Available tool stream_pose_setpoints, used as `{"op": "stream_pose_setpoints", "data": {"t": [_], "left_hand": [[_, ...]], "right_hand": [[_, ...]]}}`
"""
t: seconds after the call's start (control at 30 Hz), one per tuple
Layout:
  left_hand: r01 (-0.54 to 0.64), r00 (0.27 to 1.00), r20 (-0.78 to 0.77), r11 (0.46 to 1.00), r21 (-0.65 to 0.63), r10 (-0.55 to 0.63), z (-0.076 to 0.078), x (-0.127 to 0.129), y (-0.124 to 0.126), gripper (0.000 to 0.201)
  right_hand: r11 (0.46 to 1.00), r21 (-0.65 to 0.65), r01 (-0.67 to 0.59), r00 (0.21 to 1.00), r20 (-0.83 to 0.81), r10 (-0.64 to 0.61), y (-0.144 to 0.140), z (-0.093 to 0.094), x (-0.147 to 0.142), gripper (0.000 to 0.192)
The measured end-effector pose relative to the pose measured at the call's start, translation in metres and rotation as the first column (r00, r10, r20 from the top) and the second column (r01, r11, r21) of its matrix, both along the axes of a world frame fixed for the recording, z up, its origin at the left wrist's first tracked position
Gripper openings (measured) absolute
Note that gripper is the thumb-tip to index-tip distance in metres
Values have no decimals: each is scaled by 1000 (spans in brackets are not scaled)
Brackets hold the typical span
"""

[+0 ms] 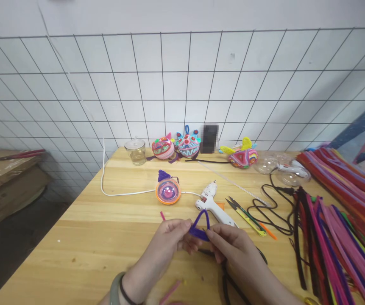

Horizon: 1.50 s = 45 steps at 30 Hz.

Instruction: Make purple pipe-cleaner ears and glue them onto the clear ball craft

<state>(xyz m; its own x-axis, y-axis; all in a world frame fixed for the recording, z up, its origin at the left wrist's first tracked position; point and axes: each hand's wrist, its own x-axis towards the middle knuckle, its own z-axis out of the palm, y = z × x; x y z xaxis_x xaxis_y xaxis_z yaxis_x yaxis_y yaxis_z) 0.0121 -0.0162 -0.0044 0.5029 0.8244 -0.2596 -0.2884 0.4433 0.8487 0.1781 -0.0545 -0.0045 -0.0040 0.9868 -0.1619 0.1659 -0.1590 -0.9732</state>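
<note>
**Purple pipe cleaner pinched into a triangle over the table**

Both hands together low in the middle of the view, just above the wooden table (83, 237). Left hand (169, 239) pinching one lower corner of a purple pipe cleaner (200, 223), fingers closed on it; right hand (233, 245) clamped on the opposite corner, thumb and forefinger pressed tight. Wire bent into a small upright triangle, apex pointing away, held between the two hands and clear of the tabletop. Dark band and a pale bangle around the left wrist.

Just beyond the triangle, a white glue gun (212, 203) lying on its side, white cord trailing off to the left. Further back, an orange-rimmed clear ball (168, 191) with pink and purple inside and a purple tuft on top. Beside the glue gun to the right, yellow-handled snips (246, 215), and near them a tangle of black cable (269, 212). Along the right edge, a big spread of coloured pipe cleaners (335, 228). Against the tiled wall, a small glass jar (135, 151) and three finished woven ornaments (187, 146) in a row. Cardboard boxes (7, 186) off to the left, well apart from the table
</note>
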Motion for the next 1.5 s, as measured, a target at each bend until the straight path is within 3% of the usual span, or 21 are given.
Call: {"op": "stream_pose_setpoints", "data": {"t": [0.13,0.37,0.47,0.67,0.73,0.87,1.07,1.23,1.5], "left_hand": [[46,997,-66,997,69,-41,-2,-2,2,30],[29,987,-162,996,86,-15,4,1,2,35],[-13,985,-173,995,102,30,4,2,4,36],[-83,987,-131,995,58,90,3,-1,5,32],[-90,989,-118,995,40,94,4,-1,5,30],[-91,988,-120,996,26,93,2,1,3,28],[-2,997,-82,999,34,5,1,1,2,28],[71,989,-134,996,58,-63,7,4,0,28],[-32,994,-106,999,11,33,3,1,3,24]], "right_hand": [[999,9,-36,996,84,36,0,-2,2,43],[997,35,-74,990,125,69,-2,2,0,41],[997,34,-63,995,78,60,-2,5,1,44],[999,-35,18,986,-165,-23,3,6,4,49],[999,-31,9,985,-169,-14,3,5,3,46],[999,24,-31,997,-68,33,0,3,-1,36],[997,61,-49,983,182,37,-3,7,-2,34],[996,14,-87,991,102,85,-4,7,-5,38],[999,21,-46,998,-35,46,-3,6,-2,44]]}}
